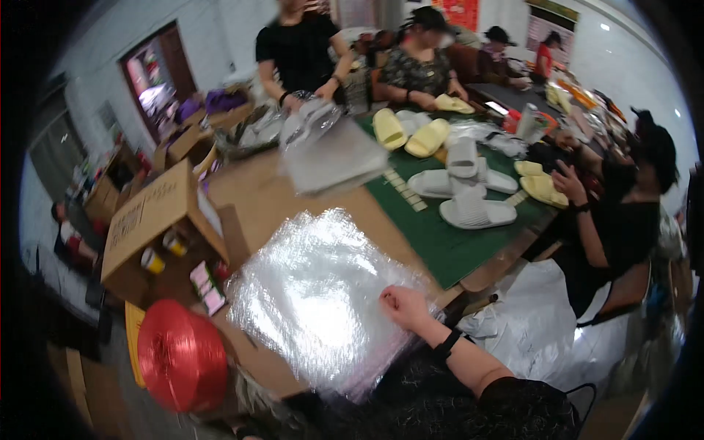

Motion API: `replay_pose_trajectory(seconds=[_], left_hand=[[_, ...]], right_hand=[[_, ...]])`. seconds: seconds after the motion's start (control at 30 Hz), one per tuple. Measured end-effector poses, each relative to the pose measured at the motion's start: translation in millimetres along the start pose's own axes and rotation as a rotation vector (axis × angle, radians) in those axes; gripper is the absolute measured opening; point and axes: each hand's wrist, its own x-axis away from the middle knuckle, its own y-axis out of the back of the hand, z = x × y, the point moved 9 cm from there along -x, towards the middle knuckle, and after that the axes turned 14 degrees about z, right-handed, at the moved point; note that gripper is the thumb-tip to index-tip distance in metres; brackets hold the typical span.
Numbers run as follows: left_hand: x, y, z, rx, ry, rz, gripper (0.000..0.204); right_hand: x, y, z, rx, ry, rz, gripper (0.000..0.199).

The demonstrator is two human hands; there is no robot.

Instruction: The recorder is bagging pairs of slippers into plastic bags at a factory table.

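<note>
here the right hand pinches a shiny, crinkled clear plastic bag stack

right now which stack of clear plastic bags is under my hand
The near, flat stack of clear plastic bags; the right hand rests on its edge. The far stack lies beyond.

Stack of clear plastic bags; flat on the table, crinkled, glossy

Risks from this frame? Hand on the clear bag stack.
1. The right hand pinches only one edge of the clear plastic bag stack; slick sheets may slide or lift several at once.
2. The stack overhangs the table edge near the person and may slip off.
3. The red twine spool sits close and may get knocked.
</note>
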Motion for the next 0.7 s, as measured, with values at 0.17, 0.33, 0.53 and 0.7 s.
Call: replay_pose_trajectory(seconds=[0.17, 0.33, 0.53, 0.7], left_hand=[[-15.6, 17.9, -0.2, -0.226, 0.075, 0.123, 0.03], [7.3, 47.5, 30.9, -0.422, 0.169, 0.075, 0.026], [82.2, 36.2, 49.0, -0.662, 0.302, -0.011, 0.025], [152.4, -131.9, -39.0, -0.893, 0.398, -0.105, 0.027]], right_hand=[[5.7, 7.6, 2.5, -0.001, 0.062, -0.06, 0.011], [0.0, 3.6, 4.3, 0.017, 0.009, -0.013, 0.013], [-2.4, -0.6, 2.8, 0.007, 0.03, -0.016, 0.014], [-3.8, 1.0, 6.6, -0.008, 0.007, 0.034, 0.01]])
